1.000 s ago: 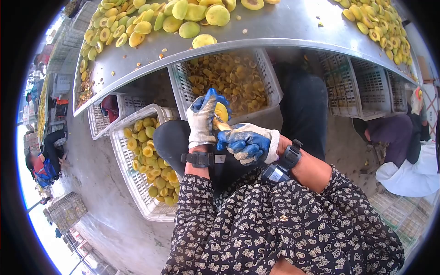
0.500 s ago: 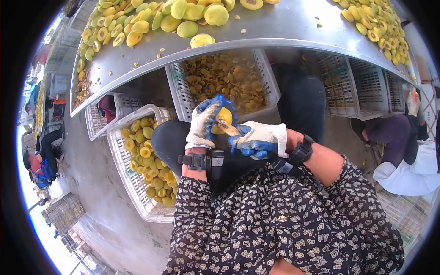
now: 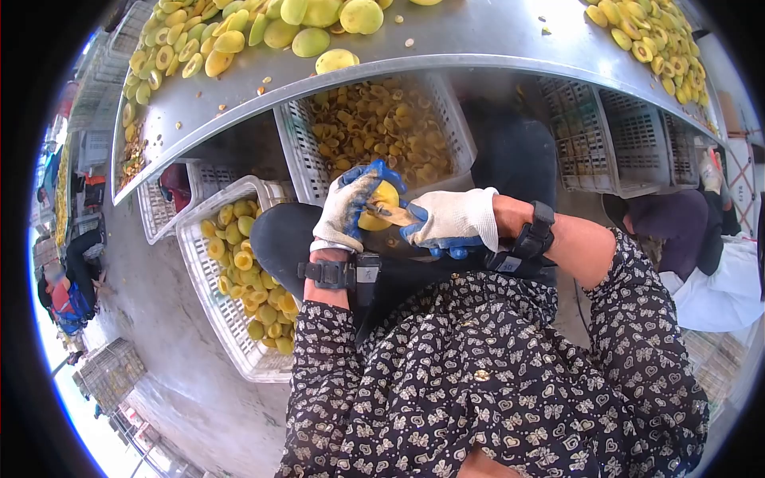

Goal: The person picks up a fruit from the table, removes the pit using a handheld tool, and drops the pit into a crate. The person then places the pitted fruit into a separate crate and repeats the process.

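Observation:
My left hand [image 3: 341,211], in a blue-and-white work glove, is closed around a yellow peach half [image 3: 386,193] above my lap. The fingers curl over its far side. My right hand [image 3: 460,221], gloved the same way, grips a small hand tool with a wooden handle [image 3: 406,213]. Its dark tip points left and meets the face of the fruit. The rest of the handle is hidden inside the right glove.
Beyond my hands, a white crate [image 3: 299,151] of scooped yellow pieces sits under the metal table [image 3: 446,40]. Peach halves [image 3: 231,40] are heaped on the tabletop. To my left stands a crate [image 3: 209,299] of halves. Another person's leg [image 3: 669,227] shows at right.
The tool's tip has come up against the fruit's face, and the right forearm has swung out to the right. Both hands keep their hold. The whole view has shifted slightly.

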The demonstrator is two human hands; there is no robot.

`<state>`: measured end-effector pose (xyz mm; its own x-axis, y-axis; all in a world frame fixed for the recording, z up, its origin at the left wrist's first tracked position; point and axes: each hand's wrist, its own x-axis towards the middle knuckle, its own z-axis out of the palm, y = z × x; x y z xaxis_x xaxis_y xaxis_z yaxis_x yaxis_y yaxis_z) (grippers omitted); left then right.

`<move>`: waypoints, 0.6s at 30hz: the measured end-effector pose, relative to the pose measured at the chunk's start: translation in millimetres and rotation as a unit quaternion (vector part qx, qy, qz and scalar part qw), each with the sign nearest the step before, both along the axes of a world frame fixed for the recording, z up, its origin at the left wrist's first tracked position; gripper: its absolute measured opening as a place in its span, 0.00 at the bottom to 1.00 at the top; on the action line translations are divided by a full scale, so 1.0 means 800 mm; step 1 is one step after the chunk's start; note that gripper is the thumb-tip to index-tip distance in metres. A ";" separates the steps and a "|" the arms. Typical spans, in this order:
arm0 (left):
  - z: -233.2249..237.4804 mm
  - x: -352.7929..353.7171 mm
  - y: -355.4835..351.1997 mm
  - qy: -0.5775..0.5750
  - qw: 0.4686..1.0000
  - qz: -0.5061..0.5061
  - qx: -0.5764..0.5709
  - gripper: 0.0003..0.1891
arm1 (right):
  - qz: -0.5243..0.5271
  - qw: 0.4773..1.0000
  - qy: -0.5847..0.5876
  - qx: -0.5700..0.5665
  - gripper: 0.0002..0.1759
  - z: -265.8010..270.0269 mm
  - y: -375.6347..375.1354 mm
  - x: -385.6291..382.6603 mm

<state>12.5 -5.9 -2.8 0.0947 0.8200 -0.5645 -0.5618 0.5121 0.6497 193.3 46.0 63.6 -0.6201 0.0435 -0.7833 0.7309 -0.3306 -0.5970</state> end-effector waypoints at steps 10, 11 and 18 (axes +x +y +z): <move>-0.004 -0.016 -0.011 -0.089 0.993 0.068 -0.044 0.14 | 0.175 0.891 0.012 0.419 0.12 0.055 0.004 0.019; 0.002 -0.017 -0.007 -0.078 0.995 0.049 -0.037 0.15 | 0.160 0.886 -0.008 0.435 0.14 0.056 0.009 0.024; 0.095 -0.047 -0.009 -0.025 0.969 0.219 0.114 0.23 | 0.000 0.844 -0.039 0.535 0.16 -0.020 0.029 -0.001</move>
